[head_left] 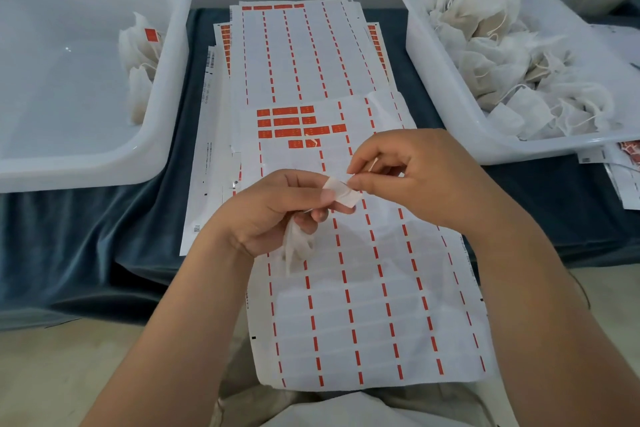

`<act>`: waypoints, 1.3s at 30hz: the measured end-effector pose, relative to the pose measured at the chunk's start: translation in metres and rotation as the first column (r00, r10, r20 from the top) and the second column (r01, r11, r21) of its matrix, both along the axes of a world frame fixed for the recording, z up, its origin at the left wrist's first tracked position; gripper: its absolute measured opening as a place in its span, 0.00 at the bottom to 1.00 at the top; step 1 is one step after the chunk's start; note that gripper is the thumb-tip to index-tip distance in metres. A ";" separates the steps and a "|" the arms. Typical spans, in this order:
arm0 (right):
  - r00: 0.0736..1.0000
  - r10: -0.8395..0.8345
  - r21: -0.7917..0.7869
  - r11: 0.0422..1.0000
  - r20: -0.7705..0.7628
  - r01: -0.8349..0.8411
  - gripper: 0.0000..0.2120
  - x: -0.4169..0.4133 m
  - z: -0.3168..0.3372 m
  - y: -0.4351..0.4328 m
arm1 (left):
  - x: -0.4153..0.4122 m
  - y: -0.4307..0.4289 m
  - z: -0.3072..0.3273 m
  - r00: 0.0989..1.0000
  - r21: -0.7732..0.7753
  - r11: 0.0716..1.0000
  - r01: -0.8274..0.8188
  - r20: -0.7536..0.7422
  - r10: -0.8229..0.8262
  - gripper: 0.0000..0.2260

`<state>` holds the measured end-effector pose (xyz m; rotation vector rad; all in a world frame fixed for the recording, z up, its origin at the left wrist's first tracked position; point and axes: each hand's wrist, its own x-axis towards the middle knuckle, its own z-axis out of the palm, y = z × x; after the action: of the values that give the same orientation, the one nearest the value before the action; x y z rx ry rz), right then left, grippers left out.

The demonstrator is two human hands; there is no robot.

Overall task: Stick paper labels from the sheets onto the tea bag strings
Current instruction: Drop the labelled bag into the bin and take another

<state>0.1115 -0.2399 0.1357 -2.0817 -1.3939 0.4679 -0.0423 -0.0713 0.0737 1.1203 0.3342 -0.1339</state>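
Note:
A small paper label [341, 192] shows its white side between both hands above the label sheet [367, 305]. My left hand [273, 215] pinches the label's left end and also holds a white tea bag [296, 251] that hangs below its fingers. My right hand [415, 173] pinches the label's right end with thumb and forefinger. The string is barely visible near the fingers. A few red labels [294, 125] remain on the sheet just beyond my hands.
A white bin [86, 163] on the left holds a few labelled tea bags [142, 55]. A white bin [491, 146] on the right is heaped with unlabelled tea bags [502, 55]. More label sheets [294, 52] lie stacked on the dark blue cloth [86, 236].

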 end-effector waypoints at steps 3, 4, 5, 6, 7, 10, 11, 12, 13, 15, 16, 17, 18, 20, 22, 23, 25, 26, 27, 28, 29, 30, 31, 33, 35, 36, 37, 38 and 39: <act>1.000 -0.029 -0.004 1.000 -0.010 0.029 0.04 0.000 -0.003 -0.001 | -0.003 0.001 -0.003 1.000 0.016 1.000 -0.023 0.007 0.023 0.08; 1.000 -0.028 -0.008 1.000 -0.010 0.028 0.04 0.001 -0.004 -0.001 | -0.003 0.000 -0.004 0.998 0.070 0.996 -0.054 -0.019 0.056 0.08; 1.000 -0.021 -0.012 1.000 -0.008 0.021 0.04 0.000 -0.005 -0.002 | -0.002 -0.001 -0.004 0.996 0.138 0.987 -0.078 -0.043 0.085 0.07; 1.000 -0.012 -0.017 1.000 -0.003 0.012 0.03 0.000 -0.005 -0.002 | -0.002 -0.002 -0.003 0.993 0.204 0.975 -0.089 -0.058 0.103 0.06; 1.000 -0.004 -0.024 1.000 0.002 0.004 0.03 -0.001 -0.006 -0.002 | -0.002 -0.003 -0.002 0.992 0.264 0.960 -0.089 -0.065 0.109 0.07; 1.000 0.015 -0.049 0.999 0.025 -0.013 0.05 -0.003 -0.006 0.000 | -0.004 -0.002 0.003 0.993 0.403 0.913 -0.057 -0.074 0.094 0.08; 0.999 0.017 -0.053 0.998 0.028 -0.016 0.05 -0.003 -0.007 0.001 | -0.004 -0.002 0.004 0.993 0.435 0.899 -0.051 -0.075 0.092 0.08; 0.999 0.017 -0.054 0.998 0.029 -0.015 0.05 -0.003 -0.007 0.001 | -0.005 -0.002 0.006 0.993 0.458 0.888 -0.048 -0.073 0.091 0.07; 1.000 0.013 -0.051 0.999 0.028 -0.012 0.05 -0.002 -0.007 0.001 | -0.005 -0.002 0.007 0.993 0.476 0.878 -0.051 -0.068 0.095 0.07; 1.000 0.001 -0.034 0.999 0.011 -0.001 0.06 -0.003 -0.008 0.000 | -0.007 -0.003 0.009 0.989 0.497 0.863 -0.087 -0.058 0.133 0.08; 1.000 -0.006 -0.022 1.000 0.002 0.006 0.07 -0.003 -0.008 -0.001 | -0.008 -0.004 0.009 0.985 0.490 0.864 -0.118 -0.056 0.166 0.08; 1.000 -0.012 -0.010 1.000 -0.008 0.012 0.07 -0.004 -0.009 -0.002 | -0.009 -0.004 0.010 0.979 0.465 0.873 -0.148 -0.055 0.195 0.10; 1.000 -0.018 0.001 1.000 -0.018 0.018 0.08 -0.005 -0.009 -0.002 | -0.010 -0.004 0.011 0.974 0.433 0.884 -0.173 -0.059 0.219 0.12; 0.999 -0.029 0.023 0.999 -0.037 0.030 0.08 -0.006 -0.010 -0.004 | -0.010 -0.005 0.013 0.963 0.386 0.899 -0.208 -0.081 0.257 0.16; 0.998 -0.039 0.049 0.998 -0.044 0.041 0.08 -0.007 -0.011 -0.004 | -0.008 -0.006 0.014 0.951 0.321 0.915 -0.244 -0.105 0.290 0.14; 0.998 -0.045 0.063 0.997 -0.043 0.047 0.08 -0.007 -0.011 -0.004 | -0.007 -0.007 0.014 0.943 0.274 0.924 -0.267 -0.122 0.309 0.13; 0.998 -0.054 0.090 0.994 -0.031 0.056 0.06 -0.009 -0.012 -0.004 | -0.004 -0.009 0.015 0.924 0.195 0.931 -0.309 -0.170 0.342 0.13; 0.998 -0.056 0.103 0.993 -0.027 0.059 0.05 -0.010 -0.012 -0.004 | -0.002 -0.010 0.015 0.917 0.167 0.932 -0.321 -0.191 0.350 0.12; 0.998 -0.058 0.114 0.992 -0.026 0.061 0.05 -0.011 -0.012 -0.003 | -0.002 -0.011 0.015 0.913 0.145 0.933 -0.329 -0.206 0.353 0.11; 0.998 -0.059 0.122 0.991 -0.023 0.062 0.04 -0.011 -0.012 -0.003 | -0.001 -0.011 0.015 0.911 0.126 0.935 -0.332 -0.216 0.352 0.10; 0.998 -0.060 0.128 0.990 -0.016 0.062 0.04 -0.012 -0.013 -0.002 | -0.001 -0.011 0.014 0.910 0.109 0.937 -0.332 -0.224 0.349 0.09; 0.998 -0.062 0.135 0.989 -0.007 0.063 0.04 -0.012 -0.013 -0.002 | -0.001 -0.012 0.013 0.908 0.097 0.938 -0.334 -0.233 0.347 0.09; 0.998 -0.065 0.142 0.988 0.001 0.065 0.03 -0.012 -0.014 -0.001 | -0.001 -0.012 0.012 0.905 0.088 0.937 -0.337 -0.244 0.348 0.08; 0.997 -0.074 0.157 0.985 0.016 0.071 0.03 -0.013 -0.016 0.000 | 0.000 -0.013 0.010 0.903 0.085 0.936 -0.340 -0.249 0.351 0.10; 0.997 -0.077 0.167 0.983 0.032 0.071 0.04 -0.015 -0.018 0.001 | 0.001 -0.016 0.009 0.901 0.113 0.933 -0.343 -0.242 0.361 0.16; 0.996 -0.078 0.168 0.983 0.035 0.071 0.05 -0.015 -0.019 0.002 | 0.001 -0.017 0.008 0.899 0.135 0.928 -0.347 -0.235 0.370 0.18; 0.996 -0.080 0.171 0.983 0.035 0.073 0.05 -0.016 -0.019 0.003 | 0.001 -0.018 0.008 0.896 0.158 0.922 -0.353 -0.227 0.382 0.20; 0.996 -0.082 0.173 0.982 0.032 0.075 0.05 -0.016 -0.019 0.003 | 0.000 -0.018 0.007 0.893 0.179 0.916 -0.360 -0.217 0.393 0.21; 0.996 -0.084 0.176 0.981 0.029 0.077 0.05 -0.016 -0.019 0.004 | 0.000 -0.019 0.007 0.892 0.198 0.910 -0.366 -0.206 0.403 0.21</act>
<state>0.0958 -0.2363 0.1163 -2.0031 -1.3155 0.2656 -0.0419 -0.0906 0.0804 1.1702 0.7923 0.1120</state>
